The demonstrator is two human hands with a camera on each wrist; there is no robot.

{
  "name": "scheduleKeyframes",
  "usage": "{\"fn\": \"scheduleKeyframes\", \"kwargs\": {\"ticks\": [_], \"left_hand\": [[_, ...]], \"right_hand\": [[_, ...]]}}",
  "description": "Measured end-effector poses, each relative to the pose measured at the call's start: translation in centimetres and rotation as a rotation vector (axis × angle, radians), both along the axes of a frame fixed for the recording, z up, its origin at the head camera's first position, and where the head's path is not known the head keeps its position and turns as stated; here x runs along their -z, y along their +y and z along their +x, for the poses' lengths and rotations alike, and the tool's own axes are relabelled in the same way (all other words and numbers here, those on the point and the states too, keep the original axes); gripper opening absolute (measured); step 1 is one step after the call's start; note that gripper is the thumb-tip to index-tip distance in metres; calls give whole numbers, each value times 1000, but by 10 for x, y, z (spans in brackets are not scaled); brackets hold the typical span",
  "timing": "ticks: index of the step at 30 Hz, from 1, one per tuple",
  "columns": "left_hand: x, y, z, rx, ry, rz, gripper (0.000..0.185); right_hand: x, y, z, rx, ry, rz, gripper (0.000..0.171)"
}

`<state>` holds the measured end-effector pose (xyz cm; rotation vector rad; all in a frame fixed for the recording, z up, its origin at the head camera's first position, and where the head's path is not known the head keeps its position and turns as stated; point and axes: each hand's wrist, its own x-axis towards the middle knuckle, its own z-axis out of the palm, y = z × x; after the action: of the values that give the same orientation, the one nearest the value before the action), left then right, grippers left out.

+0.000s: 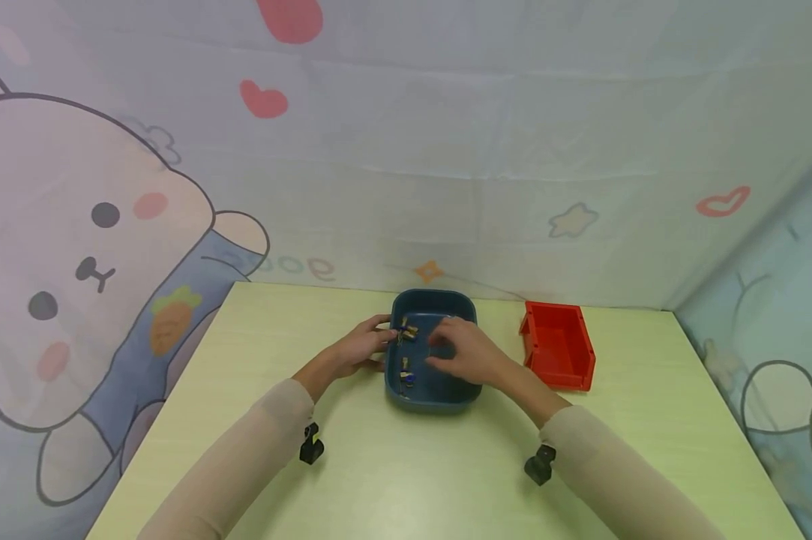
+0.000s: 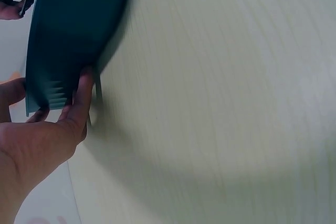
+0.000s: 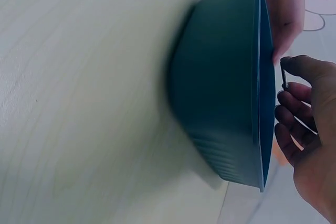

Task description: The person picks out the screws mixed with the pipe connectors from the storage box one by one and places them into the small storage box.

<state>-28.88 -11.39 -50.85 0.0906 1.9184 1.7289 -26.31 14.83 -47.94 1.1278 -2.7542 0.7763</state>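
My left hand (image 1: 365,345) grips the left wall of a dark blue-green plastic basin (image 1: 434,409); in the left wrist view its fingers (image 2: 81,98) lie along the outside. Brass-coloured small parts (image 1: 408,332), some with blue bits, lie inside along the left side. Over the right half of the basin is my right hand (image 1: 469,352). Its thumb and a fingertip pinch a thin, short screw-like metal piece (image 3: 284,73), seen in the right wrist view just above the rim. The other fingers of that hand are bent loosely.
A red open-fronted bin (image 1: 557,345) stands to the right of the basin on the pale yellow-green table (image 1: 406,480). Behind the table hangs a printed cloth (image 1: 446,150) with a cartoon animal and hearts. Black camera mounts (image 1: 539,465) sit at both wrists.
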Motion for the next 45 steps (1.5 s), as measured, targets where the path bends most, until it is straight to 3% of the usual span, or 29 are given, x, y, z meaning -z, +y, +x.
{"fn": "scheduleKeyframes", "kwargs": {"ticks": [22,31,45], "left_hand": [[-1,1,-1,-6,-2,1,60],[-2,0,0,-1,-4,-11,60],[-2,-4,-1,-13,-9,-21,59]], "right_hand": [[-16,33,7,66,2,-25,25],[-23,47,12,110,-67,-80,25],[-23,56,4,158,-46,-85,26]]}}
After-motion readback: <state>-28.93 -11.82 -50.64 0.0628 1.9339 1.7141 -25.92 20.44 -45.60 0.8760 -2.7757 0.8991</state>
